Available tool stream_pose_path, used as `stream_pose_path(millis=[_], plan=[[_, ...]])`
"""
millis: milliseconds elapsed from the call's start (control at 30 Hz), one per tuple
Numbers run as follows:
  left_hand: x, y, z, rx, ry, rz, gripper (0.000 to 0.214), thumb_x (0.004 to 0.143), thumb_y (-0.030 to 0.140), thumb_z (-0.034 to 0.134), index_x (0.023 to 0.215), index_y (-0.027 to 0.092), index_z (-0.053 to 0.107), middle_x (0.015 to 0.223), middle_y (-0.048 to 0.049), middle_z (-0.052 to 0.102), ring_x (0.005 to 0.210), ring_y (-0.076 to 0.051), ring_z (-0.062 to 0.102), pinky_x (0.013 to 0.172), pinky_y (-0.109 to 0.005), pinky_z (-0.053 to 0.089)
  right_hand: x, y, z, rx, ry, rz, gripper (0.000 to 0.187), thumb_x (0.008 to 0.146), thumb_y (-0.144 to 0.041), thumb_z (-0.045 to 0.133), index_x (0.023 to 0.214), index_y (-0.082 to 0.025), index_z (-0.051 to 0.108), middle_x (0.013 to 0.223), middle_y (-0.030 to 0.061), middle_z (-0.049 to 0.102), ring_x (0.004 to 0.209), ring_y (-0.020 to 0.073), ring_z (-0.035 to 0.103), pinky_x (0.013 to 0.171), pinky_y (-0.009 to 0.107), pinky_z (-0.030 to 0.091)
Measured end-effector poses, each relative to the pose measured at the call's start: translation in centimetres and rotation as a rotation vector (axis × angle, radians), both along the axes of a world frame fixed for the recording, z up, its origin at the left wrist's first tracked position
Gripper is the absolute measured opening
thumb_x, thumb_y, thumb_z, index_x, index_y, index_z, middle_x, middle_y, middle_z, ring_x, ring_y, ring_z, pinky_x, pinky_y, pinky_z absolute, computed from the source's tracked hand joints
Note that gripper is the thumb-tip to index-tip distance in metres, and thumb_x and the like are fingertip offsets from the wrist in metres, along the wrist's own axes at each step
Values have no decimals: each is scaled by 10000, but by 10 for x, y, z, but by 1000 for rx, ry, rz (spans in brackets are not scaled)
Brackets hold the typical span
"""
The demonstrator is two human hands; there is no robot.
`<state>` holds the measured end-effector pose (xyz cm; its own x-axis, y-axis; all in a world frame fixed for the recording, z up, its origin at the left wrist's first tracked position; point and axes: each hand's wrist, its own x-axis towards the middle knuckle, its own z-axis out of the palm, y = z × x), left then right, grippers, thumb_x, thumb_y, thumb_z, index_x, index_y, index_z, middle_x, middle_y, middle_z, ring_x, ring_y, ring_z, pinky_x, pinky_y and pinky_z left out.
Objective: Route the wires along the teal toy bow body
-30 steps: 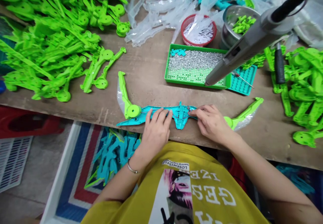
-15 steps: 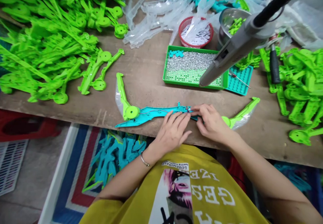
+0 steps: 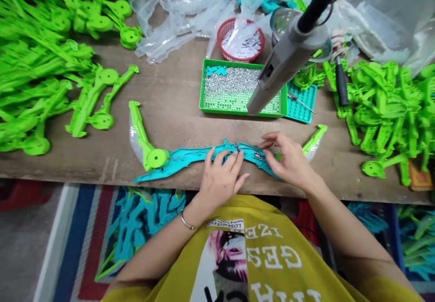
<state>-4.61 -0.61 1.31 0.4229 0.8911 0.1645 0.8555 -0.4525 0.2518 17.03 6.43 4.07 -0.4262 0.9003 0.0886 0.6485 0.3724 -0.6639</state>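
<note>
A long teal plastic bow-shaped shell (image 3: 188, 157) lies open side up along the table's front edge, thin wires running inside it. At its left end sits a green limb (image 3: 156, 158) with a clear plastic piece; another green limb (image 3: 314, 141) is at the right, its base partly hidden by my right hand. My left hand (image 3: 220, 175) rests on the shell's middle, fingers spread and fingertips pressing near the wires. Over the right part, my right hand (image 3: 288, 161) has thumb and fingers apart, the thumb at the shell's edge beside a small metallic part (image 3: 258, 155).
Behind the shell stand a green tray (image 3: 244, 113) of screws and a red basket (image 3: 242, 60) of small white pieces. A grey tool (image 3: 272, 77) hangs over the tray. Green parts (image 3: 34, 66) are heaped left, more green parts (image 3: 390, 116) right, beside a black-handled tool (image 3: 341, 84).
My right hand has moved right along the shell, away from my left hand, uncovering wires and the metallic part. My left hand stays on the shell's middle. The camera view has shifted.
</note>
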Motion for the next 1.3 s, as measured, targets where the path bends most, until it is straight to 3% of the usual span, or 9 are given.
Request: stream_pose_path(millis=[200,600,900,1300], plan=[[5,1,2,11,25,24,523,958,428,566,1362,97,599,1184,-164,687,1101,-342,564,1098,-606,336,-11,-12,-10,24,-125,-26,291,868,-207,595,1150,-205,522,934,59,747,895,254,693,841,400,507],[6,4,9,-13,18,39,501,944,422,593,1343,118,610,1174,-158,686,1079,-332,579,1103,-621,332,-19,-19,-9,173,-319,-89,299,831,-164,546,1129,-193,532,809,51,717,773,253,656,724,365,438],[3,6,14,-32,30,22,507,924,420,629,1347,140,606,1477,-156,549,1193,-344,548,1122,-612,312,-19,-18,-13,10,-209,-247,288,796,-176,548,1080,-215,525,744,7,711,638,199,675,638,312,465],[2,10,17,-80,35,24,489,903,421,659,1311,155,624,1465,-150,554,1182,-344,548,1118,-617,323,1,-10,-4,-165,-2,-246,185,819,-226,557,995,-231,503,814,19,736,712,189,710,729,341,516]])
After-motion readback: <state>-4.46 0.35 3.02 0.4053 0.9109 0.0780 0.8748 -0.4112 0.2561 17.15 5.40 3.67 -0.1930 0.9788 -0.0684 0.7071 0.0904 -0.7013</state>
